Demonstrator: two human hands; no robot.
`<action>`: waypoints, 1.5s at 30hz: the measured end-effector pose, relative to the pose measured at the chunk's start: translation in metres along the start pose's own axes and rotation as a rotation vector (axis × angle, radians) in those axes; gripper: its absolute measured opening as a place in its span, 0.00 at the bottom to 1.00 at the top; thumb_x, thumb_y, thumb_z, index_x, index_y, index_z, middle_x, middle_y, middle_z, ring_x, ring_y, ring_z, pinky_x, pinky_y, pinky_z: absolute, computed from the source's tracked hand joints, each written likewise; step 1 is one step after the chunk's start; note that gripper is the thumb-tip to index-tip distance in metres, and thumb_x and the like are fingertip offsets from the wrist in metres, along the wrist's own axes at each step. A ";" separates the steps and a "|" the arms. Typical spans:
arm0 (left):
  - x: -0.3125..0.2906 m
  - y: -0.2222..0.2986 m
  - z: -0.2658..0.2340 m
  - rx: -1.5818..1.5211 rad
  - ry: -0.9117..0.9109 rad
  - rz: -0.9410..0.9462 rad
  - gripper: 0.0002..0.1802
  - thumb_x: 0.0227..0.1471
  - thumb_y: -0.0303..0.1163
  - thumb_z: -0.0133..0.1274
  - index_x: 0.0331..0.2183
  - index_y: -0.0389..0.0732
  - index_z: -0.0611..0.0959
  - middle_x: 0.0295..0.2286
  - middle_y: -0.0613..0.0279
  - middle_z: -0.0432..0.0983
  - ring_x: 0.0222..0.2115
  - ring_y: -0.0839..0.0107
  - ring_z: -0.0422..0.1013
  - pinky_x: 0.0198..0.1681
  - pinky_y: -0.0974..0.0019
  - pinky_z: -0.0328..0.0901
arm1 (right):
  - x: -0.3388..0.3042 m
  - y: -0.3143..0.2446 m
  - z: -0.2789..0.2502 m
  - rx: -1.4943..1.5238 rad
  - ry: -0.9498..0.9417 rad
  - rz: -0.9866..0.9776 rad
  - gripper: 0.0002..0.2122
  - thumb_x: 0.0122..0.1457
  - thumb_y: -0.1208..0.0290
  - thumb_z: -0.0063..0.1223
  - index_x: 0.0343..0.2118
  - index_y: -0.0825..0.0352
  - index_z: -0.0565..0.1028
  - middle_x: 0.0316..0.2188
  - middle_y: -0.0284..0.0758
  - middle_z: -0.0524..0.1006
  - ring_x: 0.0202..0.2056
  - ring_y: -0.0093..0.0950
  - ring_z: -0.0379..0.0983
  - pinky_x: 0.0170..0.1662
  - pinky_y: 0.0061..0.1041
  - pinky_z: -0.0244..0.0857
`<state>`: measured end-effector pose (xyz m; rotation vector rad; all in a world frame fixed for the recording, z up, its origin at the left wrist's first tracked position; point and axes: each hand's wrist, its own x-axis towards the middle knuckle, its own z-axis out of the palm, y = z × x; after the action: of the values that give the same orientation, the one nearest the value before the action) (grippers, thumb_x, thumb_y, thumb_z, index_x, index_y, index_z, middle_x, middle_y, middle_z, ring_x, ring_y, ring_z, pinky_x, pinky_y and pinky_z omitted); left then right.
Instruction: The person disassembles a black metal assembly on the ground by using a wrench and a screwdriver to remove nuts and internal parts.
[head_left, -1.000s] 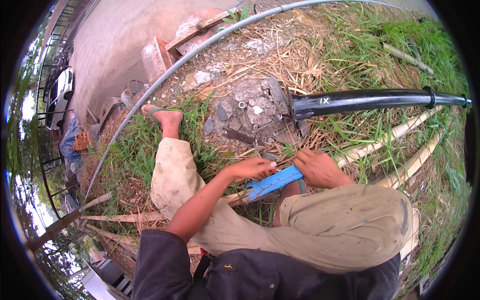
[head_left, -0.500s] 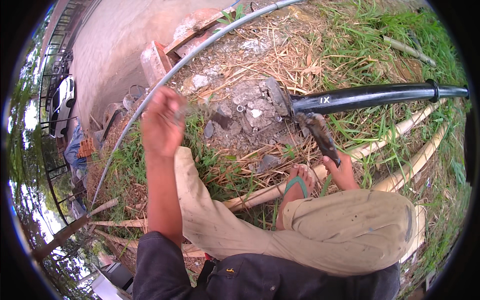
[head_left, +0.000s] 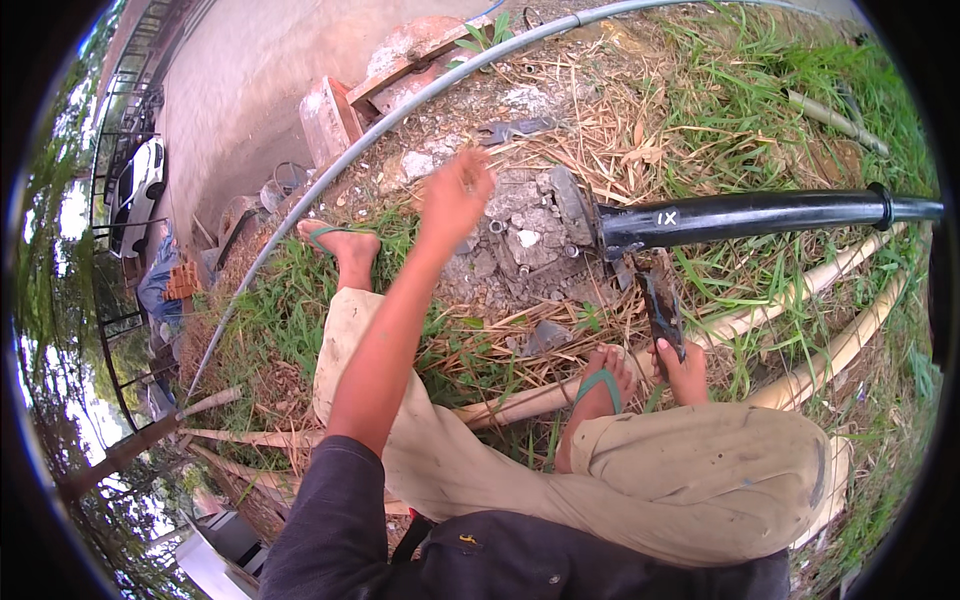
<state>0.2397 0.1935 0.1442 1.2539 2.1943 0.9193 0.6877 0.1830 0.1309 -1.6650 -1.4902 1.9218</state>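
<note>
My R hand [head_left: 684,372] is wrapped round the near end of a dark bar [head_left: 664,314], thumb up along it, on my side of the black pole [head_left: 760,218], just R of its base end. From that grip the bar runs away from me, leaning a bit L, so its long axis sits approx. crosswise to the pole; far tip's right by the pole's underside, can't tell if touching. R hand's clearly the nearer one, w/ the bar already in it.

L hand [head_left: 455,200] is well L of the pole's base end, up over the near-L part of the rubble block [head_left: 524,212] that adjoins that end. Fingers look bent but it's blurred, so can't tell if they've got anything. A grey flat piece [head_left: 515,129] lies beyond & L of the pole's base, past L hand, apart from it. Bamboo pole [head_left: 525,404] lies on the near side of the black pole, w/ my R foot in its green sandal [head_left: 602,377] nr it, L of R hand.
</note>
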 end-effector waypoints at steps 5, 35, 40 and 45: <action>-0.068 -0.064 0.055 0.232 -0.157 0.129 0.24 0.55 0.29 0.58 0.54 0.43 0.78 0.43 0.49 0.80 0.39 0.44 0.77 0.49 0.47 0.71 | 0.006 0.009 -0.004 -0.042 -0.051 0.058 0.17 0.69 0.59 0.53 0.34 0.71 0.79 0.21 0.29 0.75 0.21 0.18 0.71 0.24 0.20 0.67; -0.068 -0.061 0.066 0.499 -0.207 -0.281 0.23 0.61 0.52 0.53 0.40 0.39 0.80 0.29 0.43 0.82 0.34 0.45 0.80 0.38 0.46 0.74 | -0.001 0.026 0.013 -0.034 -0.022 0.249 0.14 0.65 0.63 0.59 0.31 0.72 0.81 0.18 0.32 0.77 0.16 0.20 0.72 0.19 0.22 0.65; -0.047 -0.087 0.075 0.445 -0.268 0.228 0.17 0.62 0.43 0.52 0.39 0.37 0.78 0.33 0.45 0.80 0.39 0.49 0.78 0.41 0.49 0.74 | 0.001 0.029 0.004 -0.086 0.040 0.173 0.16 0.66 0.62 0.59 0.30 0.72 0.81 0.17 0.31 0.76 0.16 0.20 0.71 0.18 0.22 0.64; -0.046 -0.092 0.071 0.553 -0.323 0.234 0.18 0.62 0.42 0.54 0.37 0.34 0.77 0.29 0.46 0.81 0.33 0.48 0.80 0.35 0.51 0.75 | 0.004 0.026 0.010 -0.011 -0.028 0.219 0.18 0.67 0.60 0.58 0.30 0.73 0.81 0.17 0.31 0.75 0.17 0.20 0.71 0.18 0.23 0.64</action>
<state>0.2562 0.1427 0.0317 1.7928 2.1304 0.1479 0.6894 0.1673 0.1070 -1.8824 -1.3802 2.0562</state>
